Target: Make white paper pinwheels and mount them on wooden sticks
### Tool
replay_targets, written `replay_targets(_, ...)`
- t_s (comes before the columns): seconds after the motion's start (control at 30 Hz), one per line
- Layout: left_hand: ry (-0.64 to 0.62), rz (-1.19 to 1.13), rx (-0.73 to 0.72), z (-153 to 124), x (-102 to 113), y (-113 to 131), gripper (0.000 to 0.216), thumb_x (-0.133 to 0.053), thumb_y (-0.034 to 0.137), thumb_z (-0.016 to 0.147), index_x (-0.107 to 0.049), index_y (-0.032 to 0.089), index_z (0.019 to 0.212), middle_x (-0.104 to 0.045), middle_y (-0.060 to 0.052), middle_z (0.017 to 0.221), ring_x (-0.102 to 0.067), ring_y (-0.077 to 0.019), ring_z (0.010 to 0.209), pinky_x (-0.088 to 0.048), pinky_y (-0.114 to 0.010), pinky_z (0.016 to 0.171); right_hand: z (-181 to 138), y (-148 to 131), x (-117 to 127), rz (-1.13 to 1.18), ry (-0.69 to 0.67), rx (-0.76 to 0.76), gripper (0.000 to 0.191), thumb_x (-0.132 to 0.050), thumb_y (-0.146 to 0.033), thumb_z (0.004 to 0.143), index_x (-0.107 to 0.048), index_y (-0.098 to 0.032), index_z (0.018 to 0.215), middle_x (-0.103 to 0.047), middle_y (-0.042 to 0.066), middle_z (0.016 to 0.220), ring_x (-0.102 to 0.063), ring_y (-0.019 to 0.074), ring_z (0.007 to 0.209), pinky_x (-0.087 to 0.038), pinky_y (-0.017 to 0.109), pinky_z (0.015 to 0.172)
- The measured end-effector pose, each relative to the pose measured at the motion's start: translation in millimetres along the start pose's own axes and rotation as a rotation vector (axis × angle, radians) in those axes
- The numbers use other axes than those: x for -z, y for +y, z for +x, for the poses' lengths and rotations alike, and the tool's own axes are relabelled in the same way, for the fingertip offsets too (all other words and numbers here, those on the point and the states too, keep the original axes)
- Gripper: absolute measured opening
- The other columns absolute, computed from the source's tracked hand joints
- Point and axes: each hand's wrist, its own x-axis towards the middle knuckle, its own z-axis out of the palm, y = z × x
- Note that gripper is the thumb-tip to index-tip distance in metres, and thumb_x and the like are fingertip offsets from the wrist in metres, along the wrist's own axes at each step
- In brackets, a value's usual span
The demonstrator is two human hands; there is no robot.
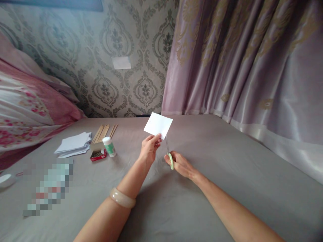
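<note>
My left hand pinches a white sheet of paper by its lower edge, holding it up above the grey cloth. A pair of scissors with pale green handles is in my right hand, fingers wrapped round the loops. The thin metal blades point upward at the lower right corner of the paper. Whether they touch or cut the paper I cannot tell. A pale bangle circles my left forearm.
On the grey cloth at left lie stacked white papers, wooden sticks, a small red box with small dark items, and a white-and-green bottle. A blurred-out packet lies nearer. Curtains hang at right.
</note>
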Motion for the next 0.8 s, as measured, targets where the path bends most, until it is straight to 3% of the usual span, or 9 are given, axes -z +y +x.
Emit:
replay_targets(0.27,-0.019,0.1,-0.073,-3.6,-0.6,-5.3,0.026,-0.082,0.028,0.054,-0.061,0.013,0.057,-0.061,-0.002,0.058,-0.055,-0.0084,0.057,-0.039,-0.02,0.056,-1.8,6.5,-4.4,0.036,0.017,-0.006,0.046,-0.053,-0.064,0.078,-0.051,-0.018,0.071,-0.058,0.002,0.068,-0.051,0.0149,0.064,-0.037,0.027,0.059)
replay_targets(0.8,-0.062,0.132,-0.049,-5.9,-0.2,-8.3,0.023,-0.081,0.028,0.056,-0.064,0.013,0.061,-0.064,-0.004,0.062,-0.059,-0.011,0.061,-0.042,-0.021,0.058,-2.0,8.1,-2.2,0.162,0.031,-0.008,0.05,-0.057,-0.066,0.073,-0.055,-0.017,0.067,-0.05,-0.002,0.059,-0.041,0.0112,0.055,-0.031,0.026,0.053)
